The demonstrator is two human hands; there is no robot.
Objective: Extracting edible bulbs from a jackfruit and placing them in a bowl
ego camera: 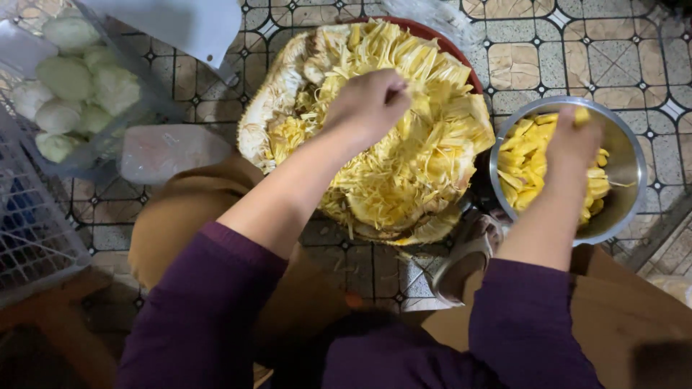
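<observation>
1. The person's left hand point(367, 104) is closed down into the opened jackfruit point(375, 137), fingers curled and pinching a bit of the yellow stringy flesh near the middle. The fruit sits on a red tray point(461, 54) at about 12 o'clock from the person.
2. The right hand point(573, 144) is over the steel bowl point(627, 158) at roughly 2 o'clock, fingers bunched around a yellow fruit pod point(582, 115) at its fingertips. More pods point(522, 162) are already piled in the bowl.
3. What could go wrong, imo: the bowl sits right at the edge of the tray and close to the right forearm, so a careless elbow could tip it and dump the pods on the floor. Jackfruit sap is sticky too, so a pod could cling to the fingers and drop outside the bowl.
4. The left hand is pulling inside tangled fibres; a hard yank could drag the whole fruit sideways off the tray.
5. Surface: a patterned tile floor point(577, 43), beige with dark lines. At 10 o'clock there's a clear plastic bag of pale green round things point(72, 79), and a white wire basket point(29, 216) at 9 o'clock. The light is dim and indoor.
</observation>
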